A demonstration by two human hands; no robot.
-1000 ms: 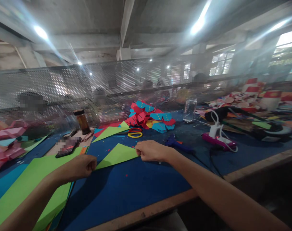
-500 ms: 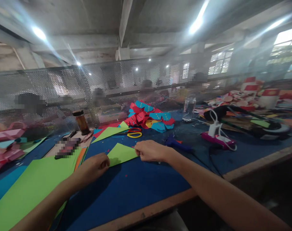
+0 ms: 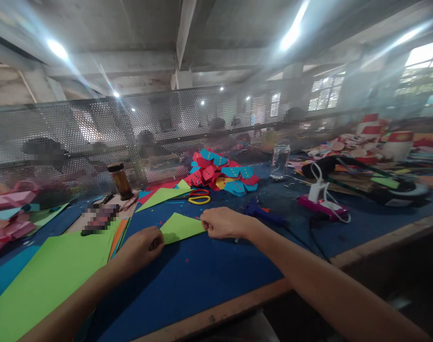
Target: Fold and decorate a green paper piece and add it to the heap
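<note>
A folded triangle of green paper (image 3: 182, 227) lies on the blue tabletop (image 3: 195, 270). At its left corner is my left hand (image 3: 147, 244), fingers curled in against the paper. My right hand (image 3: 221, 223) pinches the right corner. Just beyond are a second folded green paper piece (image 3: 162, 195) and scissors (image 3: 199, 199) with red and yellow handles. Beneath my left forearm, large green sheets (image 3: 52, 270) are stacked, with orange and other colours showing at their edge.
Folded red and blue paper shapes (image 3: 219, 173) are piled behind the scissors. Right of my right hand lie a blue glue gun (image 3: 264, 213) and a magenta power strip (image 3: 323, 209). A glass jar (image 3: 279, 164) and a brown bottle (image 3: 120, 183) stand toward the perforated screen (image 3: 187, 118).
My left hand has shifted very slightly along the paper's left corner. The right hand and the green triangle stay almost where they were.
</note>
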